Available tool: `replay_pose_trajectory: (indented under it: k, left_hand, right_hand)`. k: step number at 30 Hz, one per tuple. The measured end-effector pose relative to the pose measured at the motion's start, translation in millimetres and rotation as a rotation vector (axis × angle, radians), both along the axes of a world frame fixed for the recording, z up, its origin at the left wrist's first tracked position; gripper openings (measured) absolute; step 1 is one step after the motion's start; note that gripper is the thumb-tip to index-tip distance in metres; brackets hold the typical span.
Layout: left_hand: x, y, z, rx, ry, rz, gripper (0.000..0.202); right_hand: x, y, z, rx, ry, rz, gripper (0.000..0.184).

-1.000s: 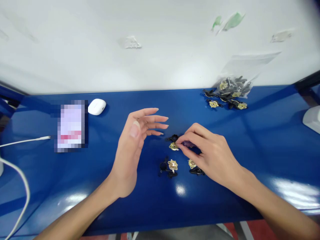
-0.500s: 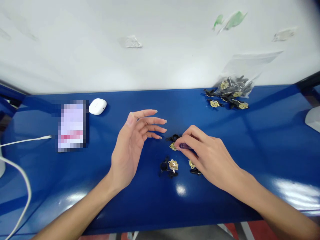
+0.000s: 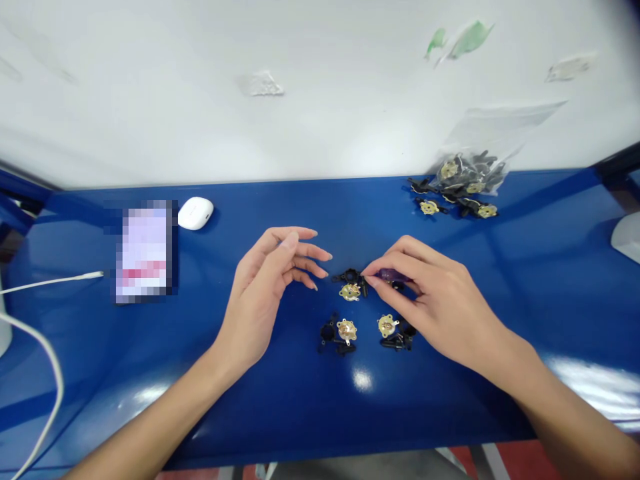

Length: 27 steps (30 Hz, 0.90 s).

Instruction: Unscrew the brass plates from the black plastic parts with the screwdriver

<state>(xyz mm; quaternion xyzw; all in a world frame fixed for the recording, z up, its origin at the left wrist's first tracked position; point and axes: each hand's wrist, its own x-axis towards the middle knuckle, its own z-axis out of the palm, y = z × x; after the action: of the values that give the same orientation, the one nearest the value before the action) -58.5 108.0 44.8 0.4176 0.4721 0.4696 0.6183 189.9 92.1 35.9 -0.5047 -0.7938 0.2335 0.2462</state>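
Three small black-and-brass parts lie on the blue table (image 3: 300, 413): one (image 3: 350, 287) between my hands, two closer to me (image 3: 341, 332) (image 3: 393, 331). My right hand (image 3: 435, 303) pinches a small purple tool (image 3: 387, 274) between thumb and fingers, its tip right beside the far part. My left hand (image 3: 273, 287) hovers just left of that part with its fingers apart and slightly curled, holding nothing.
A clear bag (image 3: 473, 170) with several more such parts, some spilled out, lies at the back right. A phone (image 3: 144, 252), a white earbud case (image 3: 195, 213) and a white cable (image 3: 45, 373) lie on the left. A white wall rises behind the table.
My left hand has lowered and turned palm down toward the far part. My right hand has shifted slightly up and right with the purple tool, uncovering the right-hand near part.
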Motion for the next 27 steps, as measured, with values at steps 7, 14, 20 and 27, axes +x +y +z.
replay_pose_trajectory:
  k: [7, 14, 20, 27]
  left_hand:
    - [0.8, 0.6, 1.8, -0.018, 0.084, -0.029, 0.025]
    - [0.9, 1.4, 2.4, -0.019, 0.107, -0.040, 0.027]
    - [0.1, 1.6, 2.3, -0.021, 0.105, -0.045, 0.027]
    - [-0.5, 1.3, 2.5, -0.034, 0.089, -0.053, 0.027]
  right_hand:
    - [-3.8, -3.6, -2.1, -0.017, -0.061, 0.064, 0.018]
    - [-5.0, -5.4, -5.7, -0.009, -0.086, 0.092, 0.020]
    - [-5.1, -6.2, -7.0, 0.003, -0.105, 0.096, 0.019]
    - [-5.4, -6.3, -7.3, 0.006, -0.115, 0.114, 0.018]
